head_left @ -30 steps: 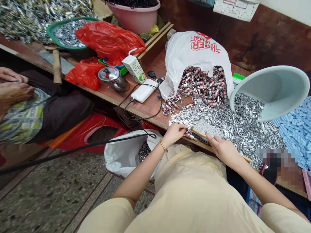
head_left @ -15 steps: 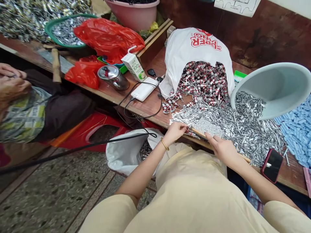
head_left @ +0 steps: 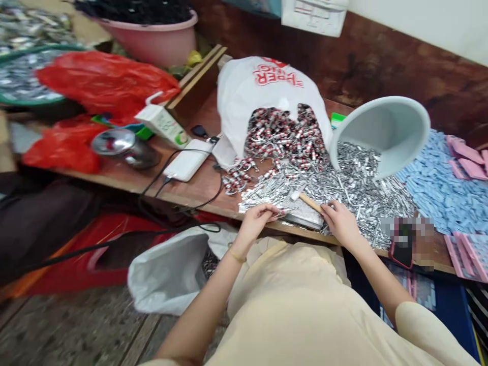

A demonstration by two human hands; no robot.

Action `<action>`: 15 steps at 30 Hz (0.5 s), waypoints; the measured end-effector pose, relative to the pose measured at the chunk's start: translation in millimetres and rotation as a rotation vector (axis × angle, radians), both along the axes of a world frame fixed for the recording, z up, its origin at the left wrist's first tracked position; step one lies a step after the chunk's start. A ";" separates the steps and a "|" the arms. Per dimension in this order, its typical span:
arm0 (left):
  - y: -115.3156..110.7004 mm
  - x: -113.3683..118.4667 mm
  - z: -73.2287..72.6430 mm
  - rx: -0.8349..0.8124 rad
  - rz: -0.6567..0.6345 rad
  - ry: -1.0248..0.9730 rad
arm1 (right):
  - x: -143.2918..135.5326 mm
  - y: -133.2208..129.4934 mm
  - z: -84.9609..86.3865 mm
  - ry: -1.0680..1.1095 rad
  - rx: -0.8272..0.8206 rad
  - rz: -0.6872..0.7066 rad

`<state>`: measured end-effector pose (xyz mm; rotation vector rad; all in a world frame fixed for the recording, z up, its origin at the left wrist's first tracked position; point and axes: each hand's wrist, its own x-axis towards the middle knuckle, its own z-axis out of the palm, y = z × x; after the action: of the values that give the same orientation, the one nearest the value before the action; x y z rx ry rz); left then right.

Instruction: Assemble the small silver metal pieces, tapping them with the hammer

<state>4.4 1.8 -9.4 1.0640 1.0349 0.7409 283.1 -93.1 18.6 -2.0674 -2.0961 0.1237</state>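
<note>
My right hand (head_left: 341, 223) is closed round the wooden handle of a small hammer (head_left: 310, 202). The hammer's pale head is raised above a flat metal block (head_left: 305, 216) at the table's front edge. Between the closed fingertips of my left hand (head_left: 257, 222) is a small metal piece with a red band (head_left: 281, 211), its thin end pointing toward the block. Behind both hands spreads a heap of loose silvery metal parts (head_left: 362, 178). Finished-looking red-banded metal hooks (head_left: 285, 137) spill from a white plastic bag (head_left: 263, 76).
A grey bucket (head_left: 400, 119) lies tipped over the parts. Blue pieces (head_left: 438, 183) and a phone (head_left: 402, 244) are at the right. To the left are a white power bank (head_left: 188, 161) with a cable, a metal can (head_left: 127, 147) and a drink carton (head_left: 163, 124). An open white sack (head_left: 163, 274) stands below.
The view has swung to the right. The hammer has lifted and turned, its head now clear of my left hand. My left hand has drawn back from the block, exposing the red-banded piece.
</note>
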 end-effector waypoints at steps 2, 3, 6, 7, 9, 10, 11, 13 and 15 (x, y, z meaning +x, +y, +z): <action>1.5 -1.1 -0.7 0.049 -0.029 0.055 | 23.5 9.7 2.5 0.023 0.125 -0.011; 2.3 -2.6 -0.7 0.083 -0.060 0.075 | 38.8 16.0 3.9 0.048 0.172 -0.053; 2.7 -6.8 2.0 0.245 -0.143 0.122 | 83.9 37.4 5.9 0.071 0.165 -0.240; 1.8 -7.0 3.4 0.295 -0.166 0.137 | 94.7 44.7 5.2 0.052 0.127 -0.262; -1.1 -4.7 6.1 0.376 -0.189 0.180 | 106.9 58.0 2.2 -0.031 0.049 -0.248; -2.8 -2.4 6.9 0.417 -0.184 0.216 | 109.0 63.5 0.2 -0.083 0.020 -0.221; -4.4 0.3 7.4 0.472 -0.168 0.265 | 109.2 67.8 -2.0 -0.130 0.001 -0.195; -6.7 6.0 7.2 0.616 -0.116 0.387 | 107.3 73.1 -5.8 -0.189 -0.018 -0.158; -7.7 10.3 5.7 0.770 -0.072 0.495 | 105.7 74.4 -8.3 -0.200 -0.024 -0.140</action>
<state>14.6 -6.0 -3.6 2.0123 1.1366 0.8625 388.8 -18.7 10.4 -2.3192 -2.0569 -0.0821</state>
